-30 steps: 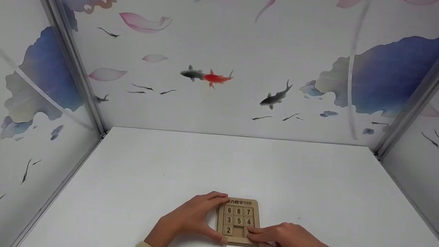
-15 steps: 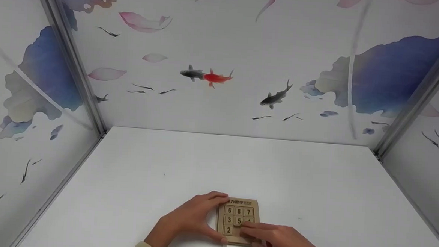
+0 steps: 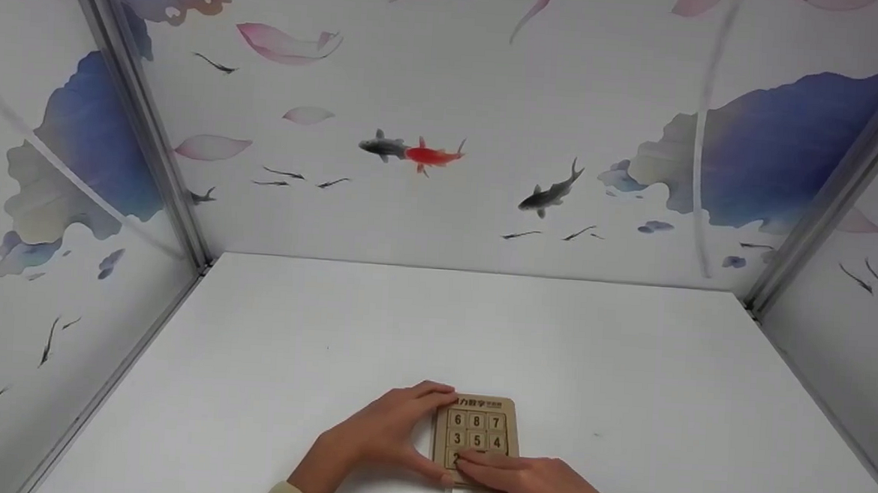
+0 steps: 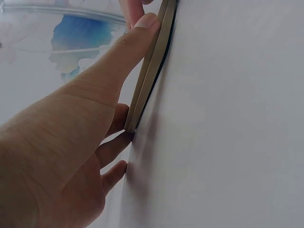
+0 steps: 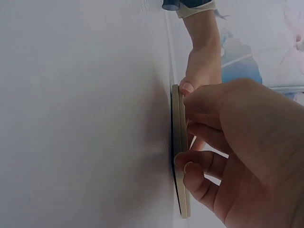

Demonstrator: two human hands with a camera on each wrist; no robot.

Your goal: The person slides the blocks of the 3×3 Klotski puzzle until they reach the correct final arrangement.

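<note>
A wooden sliding number puzzle (image 3: pixel 506 405) lies flat on the white table near its front. Tiles 6, 8, 7 fill its top row and 3, 5, 4 its middle row. My left hand (image 3: pixel 380 430) holds the puzzle's left side, thumb at the near corner and fingers at the far one. The thumb (image 4: pixel 145 21) presses the wooden edge in the left wrist view. My right hand (image 3: pixel 547 486) lies across the bottom row with fingertips touching the tile 2 (image 3: pixel 453 456). The rest of that row is hidden beneath it. Bent lower fingers (image 5: pixel 194 175) rest by the puzzle's edge.
The white table (image 3: pixel 465 323) stretches back to a white panel (image 3: pixel 440 224) printed with fish, petals and blue leaves. Side panels close it in at left and right, with metal posts (image 3: pixel 138 110) at the back corners.
My right hand has slid left along the bottom row, from the right-hand tile over the gap to tile 2. Tile 4 shows again. The left hand has stayed put.
</note>
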